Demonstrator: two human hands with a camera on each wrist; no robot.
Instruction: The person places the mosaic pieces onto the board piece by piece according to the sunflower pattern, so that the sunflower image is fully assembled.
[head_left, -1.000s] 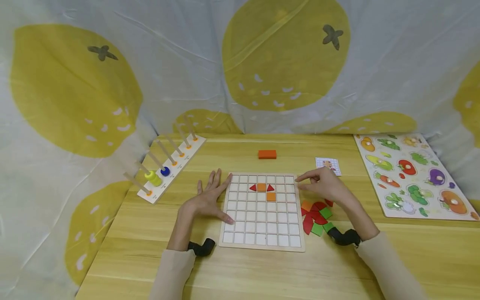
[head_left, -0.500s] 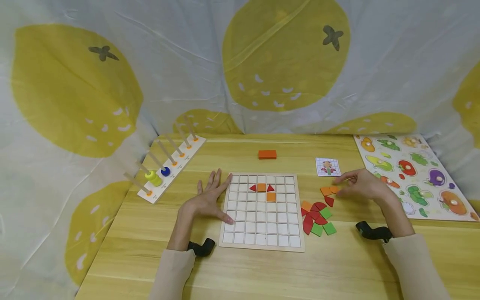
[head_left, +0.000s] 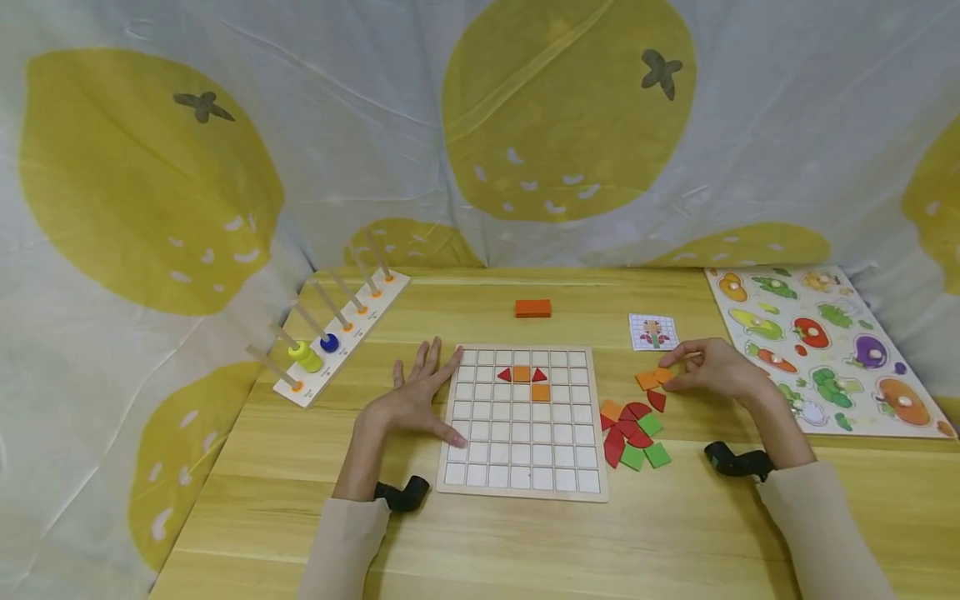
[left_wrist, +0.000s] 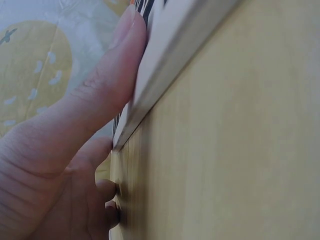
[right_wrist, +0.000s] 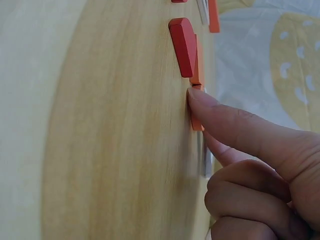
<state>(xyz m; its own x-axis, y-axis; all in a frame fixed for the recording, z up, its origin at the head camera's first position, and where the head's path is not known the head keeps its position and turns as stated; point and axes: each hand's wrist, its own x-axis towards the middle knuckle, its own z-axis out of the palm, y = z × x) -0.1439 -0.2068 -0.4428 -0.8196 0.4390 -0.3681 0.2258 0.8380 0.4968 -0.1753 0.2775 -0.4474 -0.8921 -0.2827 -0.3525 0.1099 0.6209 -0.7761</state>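
In the head view a wooden grid board (head_left: pixel 522 454) lies flat, bearing two orange squares (head_left: pixel 541 392) and two red triangles (head_left: pixel 505 375). My left hand (head_left: pixel 408 408) spreads along its left side, and the thumb (left_wrist: pixel 107 75) rests on the board's edge in the left wrist view. To the board's right, my right hand (head_left: pixel 716 367) pinches an orange tile (right_wrist: pixel 197 120) between thumb and index finger, low at the tabletop. Another orange tile (head_left: pixel 645 381) lies against it. Just below sits a red quarter-round tile (head_left: pixel 656 401).
Red, green and orange tiles (head_left: pixel 632 456) lie by the board's right edge. A pattern card (head_left: pixel 639 323) is above the right hand. A vegetable puzzle (head_left: pixel 780 333) stands at far right, a peg stacker (head_left: pixel 330 367) at left, an orange block (head_left: pixel 532 308) behind the board.
My right hand has gone from the board's upper right edge to the orange tiles and now pinches one. The left hand has stayed in place.
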